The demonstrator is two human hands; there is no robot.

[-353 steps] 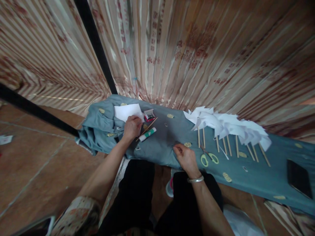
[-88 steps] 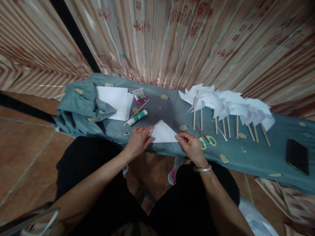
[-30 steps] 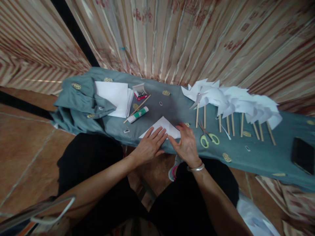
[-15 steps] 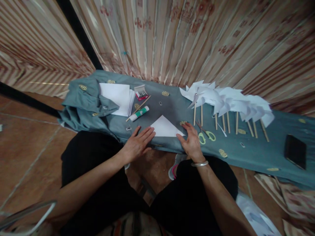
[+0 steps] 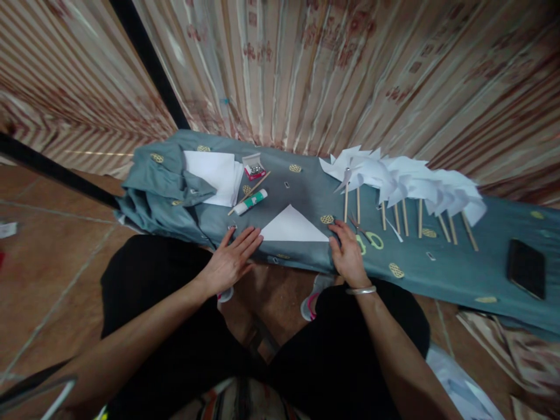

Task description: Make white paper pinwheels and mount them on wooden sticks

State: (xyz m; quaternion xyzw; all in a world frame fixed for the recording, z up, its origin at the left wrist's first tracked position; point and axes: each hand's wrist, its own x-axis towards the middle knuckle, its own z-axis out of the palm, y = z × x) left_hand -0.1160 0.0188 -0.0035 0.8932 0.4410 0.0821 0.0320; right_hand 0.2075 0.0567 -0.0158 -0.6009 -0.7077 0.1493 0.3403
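A white sheet of paper folded into a triangle [image 5: 291, 226] lies flat on the cloth, its long edge toward me. My left hand [image 5: 233, 259] rests at its left corner, fingers stretched out and flat. At the right corner is my right hand [image 5: 349, 254], fingers extended, thumb close to the paper's tip; a silver bangle circles that wrist. Green-handled scissors [image 5: 373, 240] lie just beyond the right hand, one handle loop partly hidden by it. Above the left hand lie a glue stick [image 5: 251, 202] and a thin wooden stick [image 5: 264, 179].
Paper pinwheels [image 5: 405, 178] on wooden sticks lie overlapping along the right. A stack of white paper [image 5: 214, 175] and an open red box of small metal pins [image 5: 254, 167] sit at left. A black phone [image 5: 526, 268] lies far right on the grey-green cloth [image 5: 301, 259]. Behind hangs a curtain [image 5: 280, 76].
Both hands have slid outward along the fold, the left one to the left and the right one to the right. The triangle's right corner now lies flat and its left corner shows.
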